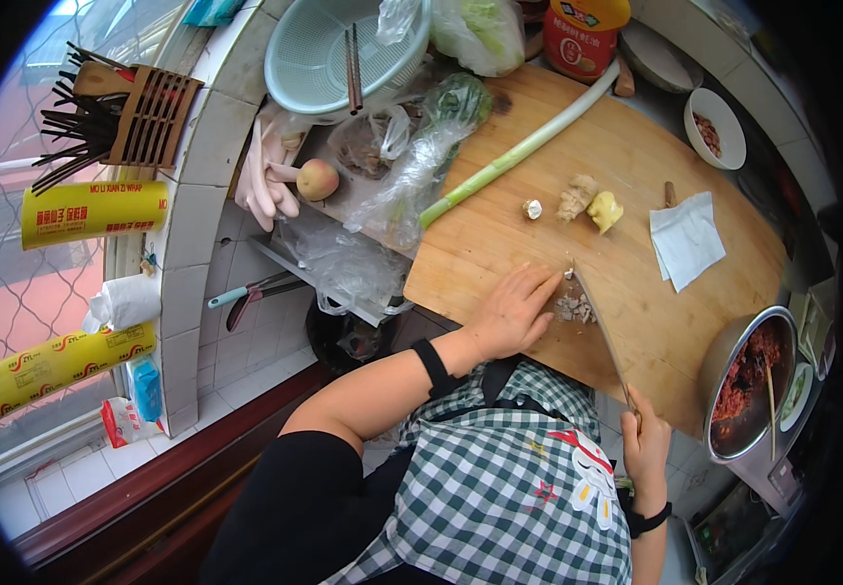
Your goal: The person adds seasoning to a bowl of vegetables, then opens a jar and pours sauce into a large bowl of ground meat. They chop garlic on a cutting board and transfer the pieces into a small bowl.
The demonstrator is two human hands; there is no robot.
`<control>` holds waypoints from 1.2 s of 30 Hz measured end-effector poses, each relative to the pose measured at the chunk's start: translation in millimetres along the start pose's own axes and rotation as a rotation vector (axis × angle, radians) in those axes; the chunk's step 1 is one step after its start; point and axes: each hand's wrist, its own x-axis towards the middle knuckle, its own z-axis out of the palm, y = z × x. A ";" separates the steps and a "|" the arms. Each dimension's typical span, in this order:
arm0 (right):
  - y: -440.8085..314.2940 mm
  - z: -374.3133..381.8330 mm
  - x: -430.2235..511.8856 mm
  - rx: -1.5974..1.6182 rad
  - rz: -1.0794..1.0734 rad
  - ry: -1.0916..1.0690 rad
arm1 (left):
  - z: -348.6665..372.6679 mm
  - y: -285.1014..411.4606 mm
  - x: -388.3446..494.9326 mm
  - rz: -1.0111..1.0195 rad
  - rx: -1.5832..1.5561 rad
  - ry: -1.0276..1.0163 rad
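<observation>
My right hand (pixel 644 439) grips the handle of a kitchen knife (pixel 606 333), whose blade is seen nearly edge-on above the wooden cutting board (pixel 494 248). Just left of the blade lies a small pile of chopped greyish-pink bits (pixel 575 308), too small to name. A little white piece (pixel 569 273) is near the knife's tip. My left hand (pixel 513 311) rests palm down by the board's near edge, fingertips beside the bits and thumb apart, with nothing visible in it. Farther up the board are a ginger root (pixel 576 197), a peeled ginger piece (pixel 605 211) and what looks like a garlic bulb (pixel 532 210).
A long scallion (pixel 524 150) crosses the board's far left. White paper towels (pixel 687 238) lie to the right. A metal bowl of minced meat (pixel 749 387) with chopsticks stands at the right edge. Beyond are a bowl of peanuts (pixel 715 130), a colander (pixel 348 58) and a peach (pixel 317 180).
</observation>
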 end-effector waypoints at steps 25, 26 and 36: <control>-7.9 8.6 -1.7 0.062 0.098 0.018 | 3.0 -9.5 10.1 0.025 0.163 -0.031; -7.0 10.4 -7.5 0.088 0.138 -0.023 | 2.5 -9.0 4.6 -0.001 0.188 -0.052; -5.8 29.7 -28.5 0.277 0.240 -0.076 | 23.4 8.5 -5.2 0.190 0.136 -0.326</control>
